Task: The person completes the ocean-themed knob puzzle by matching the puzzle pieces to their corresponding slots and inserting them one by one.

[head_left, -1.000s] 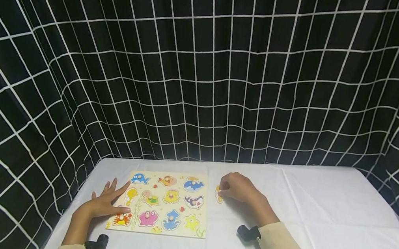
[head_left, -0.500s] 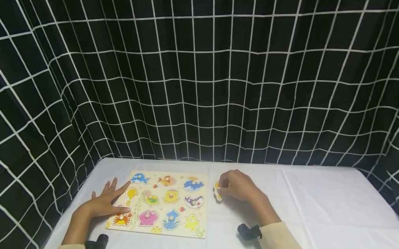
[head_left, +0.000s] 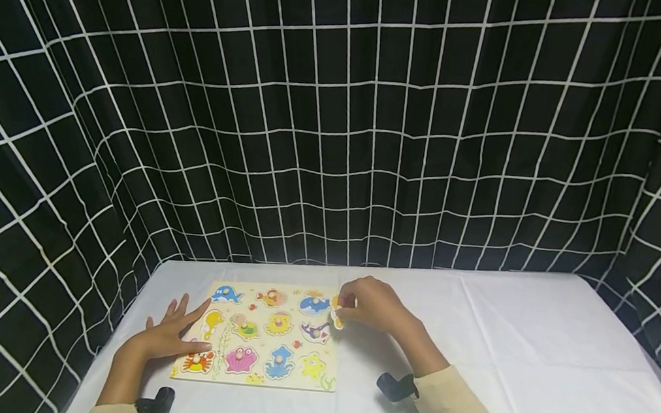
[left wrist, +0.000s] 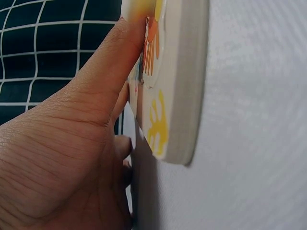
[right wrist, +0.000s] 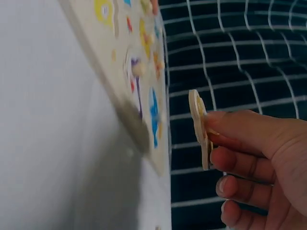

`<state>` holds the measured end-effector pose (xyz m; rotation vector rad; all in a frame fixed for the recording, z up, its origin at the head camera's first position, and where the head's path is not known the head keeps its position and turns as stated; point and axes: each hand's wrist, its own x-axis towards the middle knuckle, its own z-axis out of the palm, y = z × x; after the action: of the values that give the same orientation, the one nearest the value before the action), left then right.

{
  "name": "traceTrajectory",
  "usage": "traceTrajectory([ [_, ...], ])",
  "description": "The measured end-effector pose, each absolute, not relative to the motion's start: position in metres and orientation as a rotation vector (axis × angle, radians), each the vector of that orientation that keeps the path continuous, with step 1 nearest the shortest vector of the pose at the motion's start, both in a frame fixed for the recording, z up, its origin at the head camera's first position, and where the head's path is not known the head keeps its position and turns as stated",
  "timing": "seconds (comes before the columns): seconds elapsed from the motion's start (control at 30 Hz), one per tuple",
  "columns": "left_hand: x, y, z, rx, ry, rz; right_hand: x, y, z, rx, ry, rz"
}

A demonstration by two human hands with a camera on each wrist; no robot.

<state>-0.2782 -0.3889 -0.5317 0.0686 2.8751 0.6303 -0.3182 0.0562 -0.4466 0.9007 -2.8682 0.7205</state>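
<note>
The wooden peg puzzle board [head_left: 250,380] with sea animals lies flat on the white tablecloth. My left hand [head_left: 162,339] rests at its left edge, fingers spread and thumb over the crab piece [head_left: 197,361]; in the left wrist view the thumb presses on the board's face. Between thumb and fingertips my right hand [head_left: 375,304] pinches a yellow seahorse puzzle piece [right wrist: 198,122], raised above the board's right edge near the blue whale piece [head_left: 314,305]. The right wrist view shows it edge-on, apart from the board.
Knobbed pieces such as the pink shell [head_left: 241,359] and blue squid [head_left: 279,363] sit in the board. The yellow seahorse spot [head_left: 213,323] and star spot [head_left: 313,365] show no knob. Behind the table hangs a black curtain [head_left: 337,135] with white grid lines.
My right hand has lifted the seahorse piece off the cloth and carried it left to the board's right edge. My left hand keeps its place on the board. The head view has shifted slightly.
</note>
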Motion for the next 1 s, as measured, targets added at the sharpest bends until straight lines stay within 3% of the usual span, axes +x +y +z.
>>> traceTrajectory([
  [0.53,-0.281,-0.393,-0.534,0.083,2.894,0.650,-0.286,-0.013,-0.447,1.147,-2.802,0.784],
  [1.0,-0.282,-0.395,-0.536,0.076,2.895,0.635,-0.287,-0.074,-0.454,1.154,-2.819,0.755],
])
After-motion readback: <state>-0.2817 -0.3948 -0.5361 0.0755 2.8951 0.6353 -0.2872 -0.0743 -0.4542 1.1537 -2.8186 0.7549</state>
